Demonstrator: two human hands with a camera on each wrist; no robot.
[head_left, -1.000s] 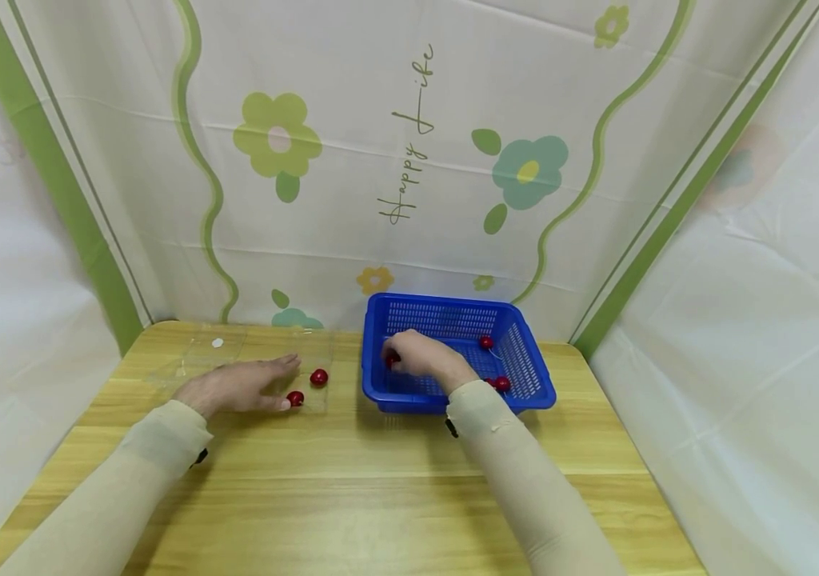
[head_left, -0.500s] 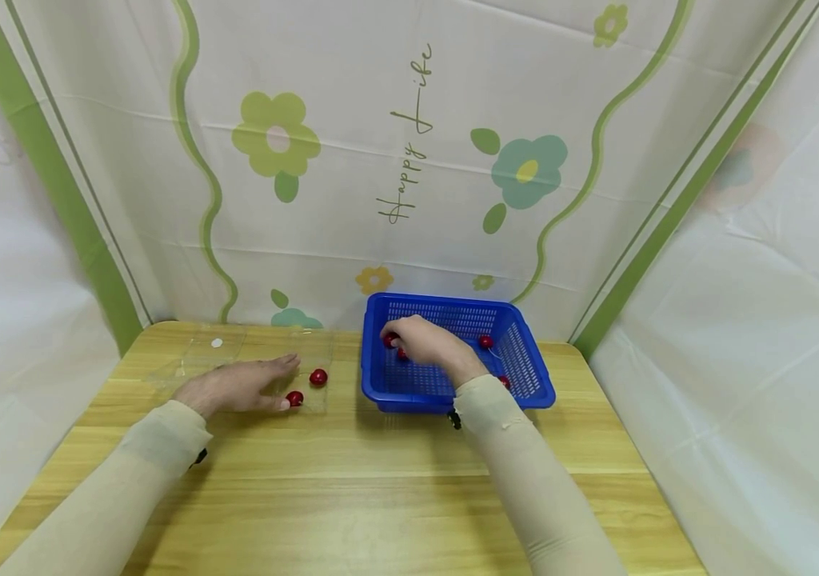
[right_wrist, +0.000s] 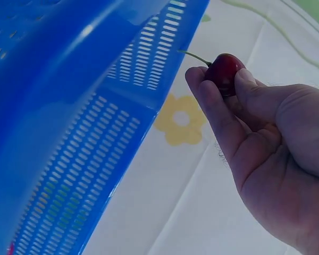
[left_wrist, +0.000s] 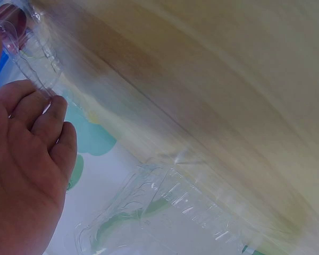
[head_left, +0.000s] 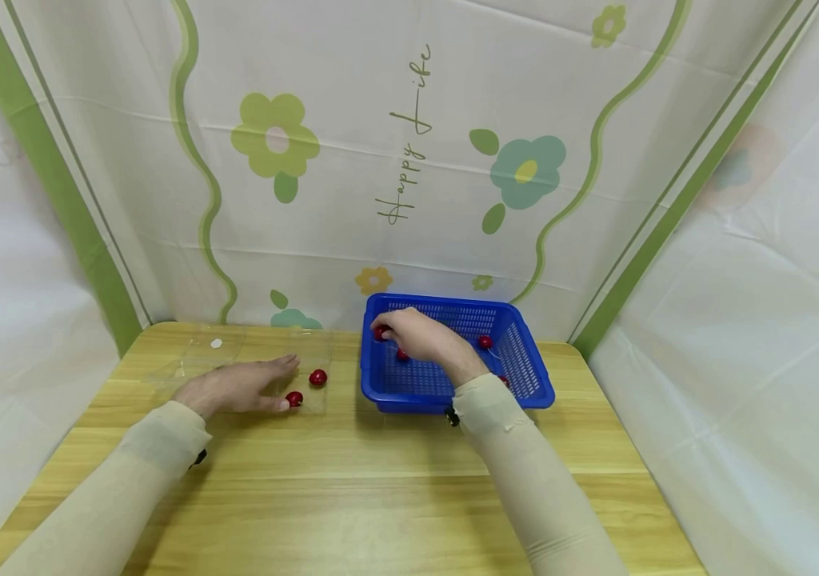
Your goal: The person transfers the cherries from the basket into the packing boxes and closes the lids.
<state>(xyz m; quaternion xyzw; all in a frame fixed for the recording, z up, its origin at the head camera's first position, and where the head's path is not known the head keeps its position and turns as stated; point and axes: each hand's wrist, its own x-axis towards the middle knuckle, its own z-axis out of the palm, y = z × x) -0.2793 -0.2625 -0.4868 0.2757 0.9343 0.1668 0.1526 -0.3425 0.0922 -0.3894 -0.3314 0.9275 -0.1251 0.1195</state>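
My right hand (head_left: 424, 340) pinches a dark red cherry (right_wrist: 223, 73) between thumb and fingertips, its thin green stem pointing away. In the head view this hand is over the left part of a blue plastic basket (head_left: 420, 403), close to the left rim. Below it one cherry (head_left: 403, 355) lies in the basket. My left hand (head_left: 240, 386) rests at a clear plastic clamshell box (head_left: 313, 344), thumb and fingers spread and fairly straight, fingertips touching its wall in the left wrist view. Two cherries, one farther back (head_left: 318, 377) and one by the thumb (head_left: 294, 398), sit in the box.
More cherries lie at the basket's right side, one at the back (head_left: 485, 342) and one nearer the front (head_left: 504, 382). The clear lid (head_left: 197, 350) spreads left of the box. A printed curtain (head_left: 352, 176) hangs right behind the wooden table (head_left: 337, 496).
My right hand has picked up a cherry inside the basket and moved it up and left toward the rim. The left hand and the box stay where they were.
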